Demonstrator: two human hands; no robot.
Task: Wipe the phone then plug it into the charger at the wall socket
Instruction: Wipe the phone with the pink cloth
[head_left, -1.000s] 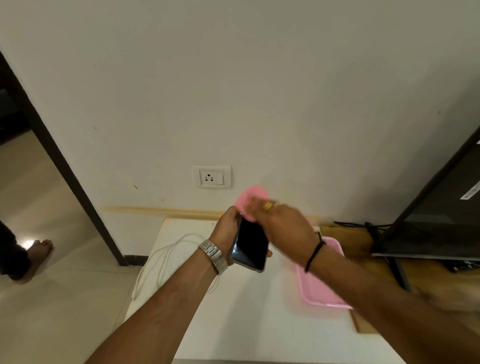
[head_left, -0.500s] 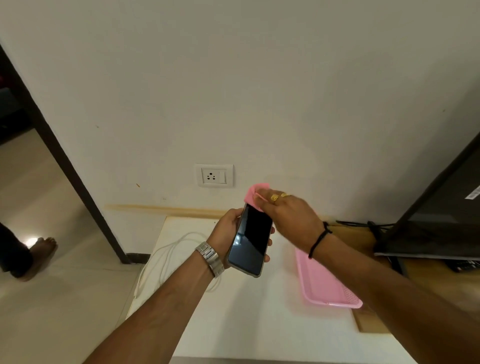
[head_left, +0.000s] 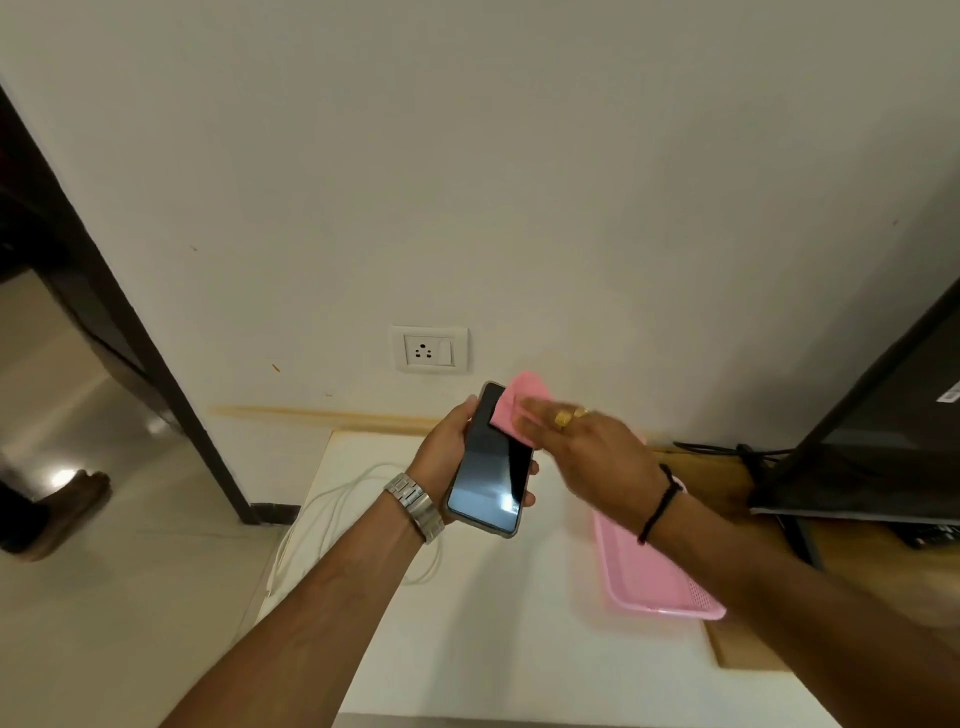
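While your left hand (head_left: 449, 447) grips the phone (head_left: 491, 462) screen-up, your right hand (head_left: 582, 447), fingers pressing the pink cloth (head_left: 514, 408), has slid it from beyond the phone's top edge onto the upper glass: wiping underway, wall socket (head_left: 429, 349) just beyond, charging pending.

A pink tray (head_left: 652, 582) lies on the white worktop (head_left: 467, 649), its far edge beside a wooden board (head_left: 737, 657). A dark screen (head_left: 883, 441) leans at the right. Someone's bare foot (head_left: 70, 501) rests on the floor beyond the door frame (head_left: 156, 364).
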